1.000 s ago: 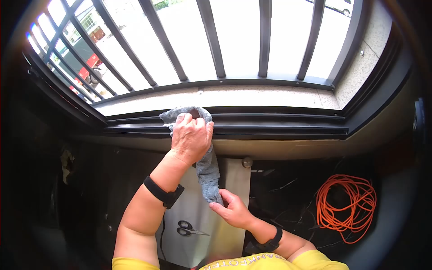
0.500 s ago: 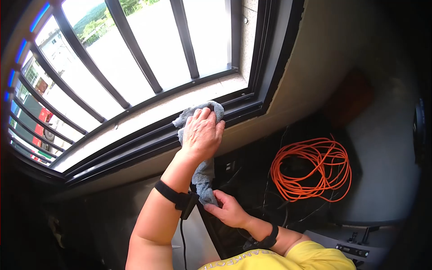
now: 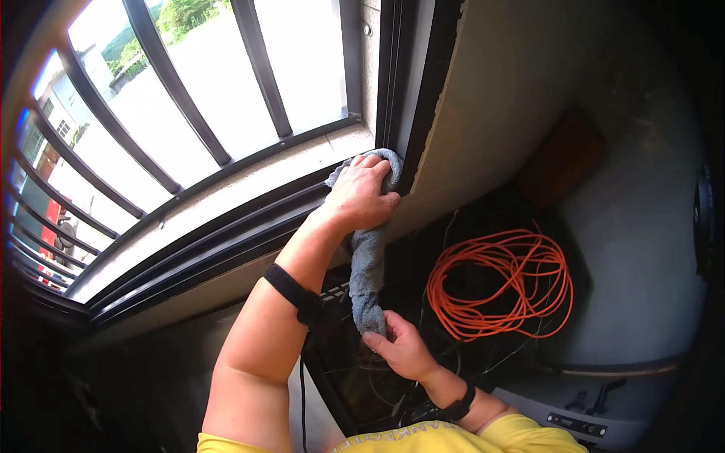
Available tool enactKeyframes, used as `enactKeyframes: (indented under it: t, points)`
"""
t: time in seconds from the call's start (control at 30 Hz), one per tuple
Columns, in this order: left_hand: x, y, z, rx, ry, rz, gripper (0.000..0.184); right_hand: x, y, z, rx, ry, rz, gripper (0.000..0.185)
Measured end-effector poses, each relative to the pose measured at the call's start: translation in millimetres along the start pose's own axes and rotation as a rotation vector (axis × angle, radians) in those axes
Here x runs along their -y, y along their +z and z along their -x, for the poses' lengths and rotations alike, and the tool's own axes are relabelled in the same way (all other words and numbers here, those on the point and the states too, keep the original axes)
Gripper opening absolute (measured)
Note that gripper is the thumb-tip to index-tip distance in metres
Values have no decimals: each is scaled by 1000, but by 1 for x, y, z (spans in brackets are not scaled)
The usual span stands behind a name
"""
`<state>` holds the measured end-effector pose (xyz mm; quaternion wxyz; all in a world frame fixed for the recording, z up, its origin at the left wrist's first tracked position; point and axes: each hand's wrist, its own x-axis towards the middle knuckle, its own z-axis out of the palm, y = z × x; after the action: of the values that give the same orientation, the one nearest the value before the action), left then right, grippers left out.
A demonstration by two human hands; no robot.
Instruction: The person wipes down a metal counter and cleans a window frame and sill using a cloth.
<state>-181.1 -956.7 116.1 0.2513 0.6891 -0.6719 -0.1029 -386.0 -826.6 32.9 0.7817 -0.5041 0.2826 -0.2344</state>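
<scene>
A blue-grey cleaning cloth (image 3: 368, 272) stretches from the window frame's lower right corner down toward my body, twisted into a hanging length. My left hand (image 3: 361, 195) presses the cloth's upper end onto the dark window track (image 3: 226, 235), fingers bent over it close to the corner. Lower down, my right hand (image 3: 408, 349) grips the cloth's other end between thumb and fingers. The cloth under my left palm is hidden.
Dark vertical bars (image 3: 181, 94) stand outside the window. A coil of orange cable (image 3: 495, 283) lies on a black marbled surface at the right. A brown-red object (image 3: 563, 158) stands behind it, near the wall. A silvery panel (image 3: 321, 408) is below my left arm.
My left hand has slid right along the track into the corner with the cloth. My right hand has shifted slightly right, still holding the lower end. The view has turned a little.
</scene>
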Motion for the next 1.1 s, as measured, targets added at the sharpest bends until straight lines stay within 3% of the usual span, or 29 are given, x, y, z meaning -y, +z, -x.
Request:
enactKeyframes:
  t: [0.1, 0.2, 0.23, 0.3, 0.37, 0.53, 0.67, 0.83, 0.97, 1.03, 1.1]
  points:
    - [10, -3, -2, 11, 66, -44, 37, 0, -2, 5, 2, -4, 7, 22]
    - [9, -15, -2, -9, -376, 870, 39, 9, -4, 10, -7, -5, 22, 21]
    - [14, -16, 0, -21, -404, 1004, 36, 11, -5, 10, -9, -4, 20, 21]
    - [17, -14, 2, 14, -151, 689, 39, 10, -6, 9, -7, -5, 18, 21]
    - [6, -2, 5, -10, 10, 143, 30, 8, -5, 8, 3, 2, 19, 21]
    - [0, -4, 22, -99, 174, -101, 29, 5, 3, 6, 42, 54, 11, 21]
    - [-11, -6, 18, -48, 178, -347, 31, 2, 11, 1, 73, 82, 28, 20]
    - [-9, -8, 21, -53, 228, -377, 26, 12, 21, 5, 57, 56, -2, 19]
    - [-11, -14, 29, -32, 148, -357, 27, 11, 11, 12, 43, 37, 33, 20]
    - [0, -23, 27, 27, 50, -222, 24, 8, 8, 15, 56, 19, 45, 22]
    - [7, -35, 24, 35, -50, 48, 33, 5, 9, 17, 52, 15, 37, 22]
